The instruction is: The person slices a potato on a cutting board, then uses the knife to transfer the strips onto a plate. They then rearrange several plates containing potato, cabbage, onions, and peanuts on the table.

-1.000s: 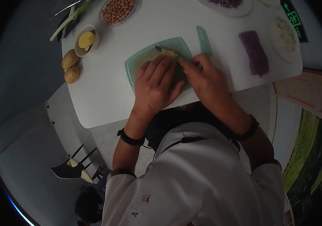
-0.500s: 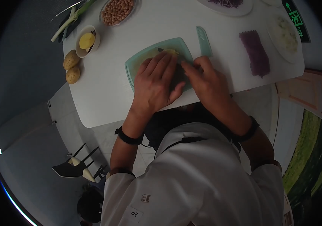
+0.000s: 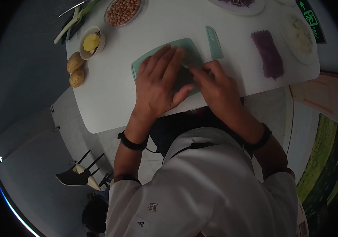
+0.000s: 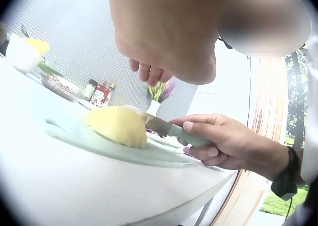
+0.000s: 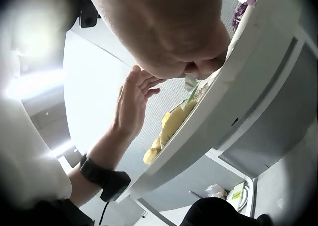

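A peeled yellow potato [image 4: 119,126] lies on the light green cutting board [image 4: 154,155]. My right hand [image 3: 218,85] grips a knife by its light green handle [image 4: 191,137], the blade [image 4: 158,125] right at the potato's end. Above the potato my left hand [image 3: 157,81] is raised, its fingers straight and thumb held out. It covers much of the board [image 3: 139,65] in the head view, hiding the potato there; one finger is blurred. From the right wrist, the left hand [image 5: 131,104] appears over the potato [image 5: 173,122].
A green blade cover [image 3: 214,42] lies right of the board, then a purple wavy-edged piece [image 3: 267,55] and a plate of pale pieces [image 3: 297,33]. At left are unpeeled potatoes [image 3: 75,62], a bowl [image 3: 101,41] with a yellow piece, and a bowl of peanuts [image 3: 123,12].
My left hand has come up off the potato and shifted slightly left, its fingers straightening to cover the strips seen earlier. The right hand stays almost in place.
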`<state>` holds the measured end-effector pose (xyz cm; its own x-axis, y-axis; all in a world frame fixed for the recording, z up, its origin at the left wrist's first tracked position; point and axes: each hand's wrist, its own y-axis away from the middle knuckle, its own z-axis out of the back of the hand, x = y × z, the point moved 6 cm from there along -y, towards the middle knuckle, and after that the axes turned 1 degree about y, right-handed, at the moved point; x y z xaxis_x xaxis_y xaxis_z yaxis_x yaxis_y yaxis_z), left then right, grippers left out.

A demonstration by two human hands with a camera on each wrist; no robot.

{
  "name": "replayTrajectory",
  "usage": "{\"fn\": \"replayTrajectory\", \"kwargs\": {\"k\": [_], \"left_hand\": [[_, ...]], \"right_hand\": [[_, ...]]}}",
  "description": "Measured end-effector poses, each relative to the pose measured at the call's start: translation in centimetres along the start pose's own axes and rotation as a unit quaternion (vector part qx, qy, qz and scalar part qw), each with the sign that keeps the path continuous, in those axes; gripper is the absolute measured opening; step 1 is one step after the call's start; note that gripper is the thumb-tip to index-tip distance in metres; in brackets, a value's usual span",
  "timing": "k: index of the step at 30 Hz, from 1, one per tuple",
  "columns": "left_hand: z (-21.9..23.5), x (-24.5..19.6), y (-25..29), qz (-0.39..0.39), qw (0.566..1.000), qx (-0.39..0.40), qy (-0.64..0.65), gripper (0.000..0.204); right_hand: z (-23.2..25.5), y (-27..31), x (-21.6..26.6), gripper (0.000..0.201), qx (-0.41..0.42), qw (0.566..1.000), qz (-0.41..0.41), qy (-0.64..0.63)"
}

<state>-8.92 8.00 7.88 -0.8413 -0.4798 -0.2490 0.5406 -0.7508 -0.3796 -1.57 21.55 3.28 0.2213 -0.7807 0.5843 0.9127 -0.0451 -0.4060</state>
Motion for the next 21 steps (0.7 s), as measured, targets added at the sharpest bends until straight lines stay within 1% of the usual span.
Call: {"fn": "replayTrajectory", "kwargs": {"k": [1,2,3,4,5,6,8,9,10,12,13,15,17,21], "left_hand": [[1.1,-0.2,0.0,-0.005,0.999,-0.042,0.013,0.06],[1.3,0.0,0.5,-0.002,0.999,-0.042,0.013,0.06],[2.1,0.2,1.1,-0.001,0.995,-0.104,0.013,0.053],[3.0,0.3,1.7,0.0,0.986,-0.166,0.012,0.047],[3.6,0.2,2.1,0.013,0.983,-0.185,0.013,0.041],[3.7,0.2,2.7,0.016,0.982,-0.186,0.014,0.041],[2.9,0.4,3.9,0.012,0.988,-0.154,0.013,0.034],[2.3,0.4,4.2,0.013,0.99,-0.14,0.024,0.034],[2.0,0.5,4.6,0.017,0.99,-0.141,0.024,0.034],[1.0,0.3,4.8,-0.001,0.993,-0.109,0.036,0.037],[0.8,0.4,4.8,0.002,0.994,-0.102,0.034,0.037],[0.4,0.7,4.7,-0.01,0.995,-0.097,0.035,0.037],[0.1,1.1,4.5,-0.021,0.995,-0.093,0.034,0.036],[-0.6,1.5,4.2,-0.034,0.993,-0.094,0.061,0.032]], "right_hand": [[0.2,-0.1,-0.4,0.033,-0.009,0.998,-0.026,-0.052],[0.5,-0.1,-0.8,0.03,-0.018,0.993,-0.051,-0.103],[0.7,-0.2,-0.7,0.03,-0.015,0.993,-0.049,-0.104],[1.1,-0.4,-0.9,0.029,-0.016,0.99,-0.067,-0.12],[1.3,-0.5,-1.1,0.028,-0.017,0.987,-0.085,-0.136],[1.4,-0.5,-1.0,0.028,-0.014,0.987,-0.084,-0.136],[1.5,-0.5,-0.6,0.03,-0.01,0.99,-0.079,-0.119],[1.3,-0.4,-0.4,0.03,-0.006,0.99,-0.077,-0.12],[1.1,-0.3,-0.3,0.03,0.005,0.99,-0.077,-0.115],[0.6,-0.1,-0.4,0.029,0.017,0.991,-0.077,-0.109],[0.4,-0.1,-0.3,0.029,0.016,0.993,-0.068,-0.094],[0.2,-0.1,-0.1,0.028,0.018,0.995,-0.059,-0.078],[-0.1,-0.1,-0.1,0.031,0.035,0.992,-0.088,-0.088],[-0.5,-0.1,0.0,0.03,0.059,0.992,-0.092,-0.063]]}}
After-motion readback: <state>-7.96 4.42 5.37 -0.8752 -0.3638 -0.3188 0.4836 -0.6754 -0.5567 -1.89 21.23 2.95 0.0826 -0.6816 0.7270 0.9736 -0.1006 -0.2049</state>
